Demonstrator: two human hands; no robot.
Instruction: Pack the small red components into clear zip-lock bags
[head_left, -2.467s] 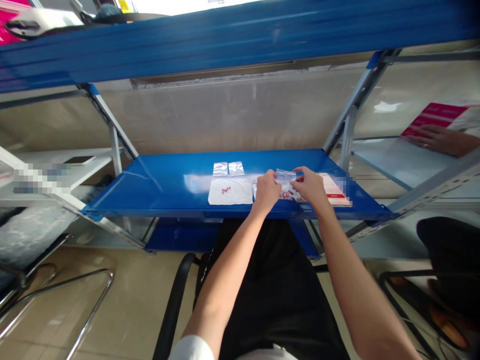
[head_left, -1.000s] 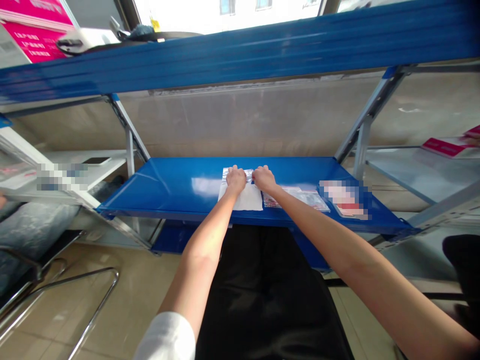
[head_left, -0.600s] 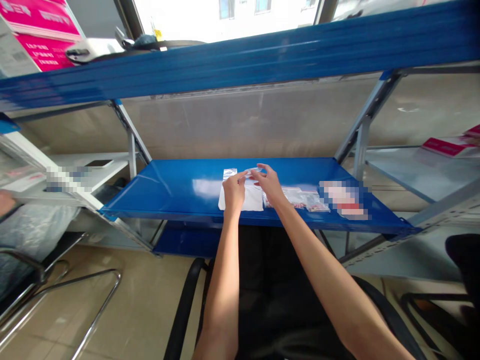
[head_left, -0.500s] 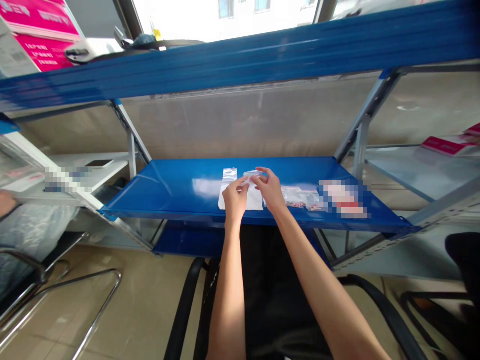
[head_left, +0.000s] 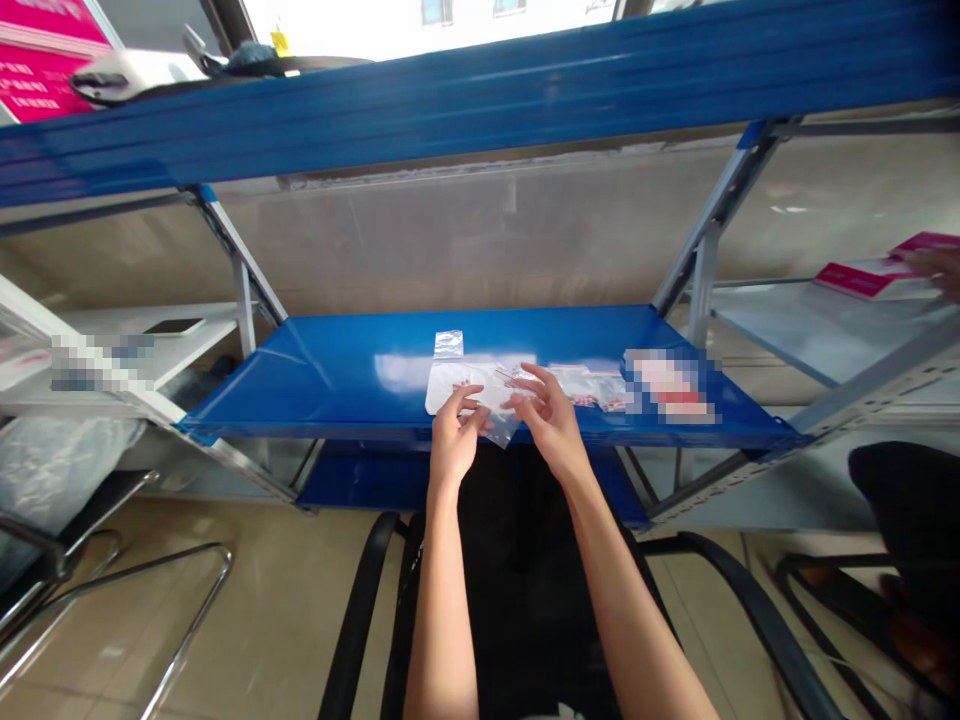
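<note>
A small clear plastic bag (head_left: 501, 428) spans the gap between my hands, its lower corner sticking out over the table's front edge. My left hand (head_left: 454, 432) pinches its left side with bent fingers. On the right side, my right hand (head_left: 553, 410) has thumb and fingers curled onto the bag. Beneath and behind lies a white sheet or pouch (head_left: 441, 388) with a silvery top strip (head_left: 448, 345). Small red-and-white pieces show just above my left fingertips; whether they are inside the bag I cannot tell.
Clear zip bags (head_left: 589, 384) with small reddish contents lie right of my hands on the blue table (head_left: 337, 370). A blurred-out patch (head_left: 671, 385) is beyond them. Slanted metal posts flank the table. Pink boxes (head_left: 862, 280) and another person's hand (head_left: 934, 268) are at the far right.
My hands have moved apart and lower, and the plastic bag is now spread between them toward the front edge. The view has shifted slightly. Another person's hand has appeared at the far right.
</note>
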